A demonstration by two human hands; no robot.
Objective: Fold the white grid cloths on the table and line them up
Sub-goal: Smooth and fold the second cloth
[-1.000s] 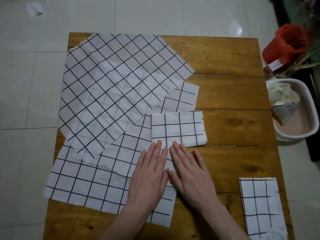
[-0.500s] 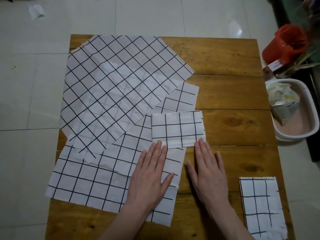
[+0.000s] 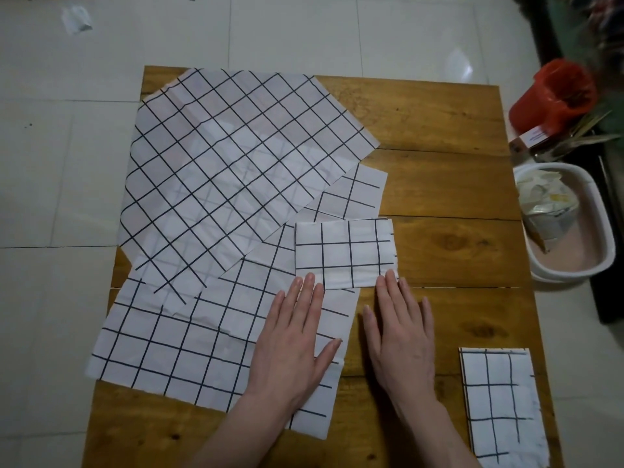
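A small folded grid cloth (image 3: 345,253) lies mid-table, partly on a larger unfolded grid cloth (image 3: 189,336). My left hand (image 3: 293,339) lies flat on that larger cloth, fingertips at the folded cloth's near left corner. My right hand (image 3: 401,336) lies flat on the bare wood, fingertips touching the folded cloth's near right corner. A big fine-grid cloth (image 3: 229,170) is spread diagonally over the table's far left, on top of the larger cloth. Another folded grid cloth (image 3: 499,403) sits at the near right corner.
The wooden table (image 3: 439,136) stands on a white tiled floor. Beside its right edge are a white basin (image 3: 601,228) holding crumpled packaging and a red container (image 3: 553,96). A scrap of paper (image 3: 76,20) lies on the floor at far left.
My right hand slid right, off the larger cloth onto the wood, and its fingertips reached the folded cloth's right corner. My left hand stayed flat, nearly unmoved.
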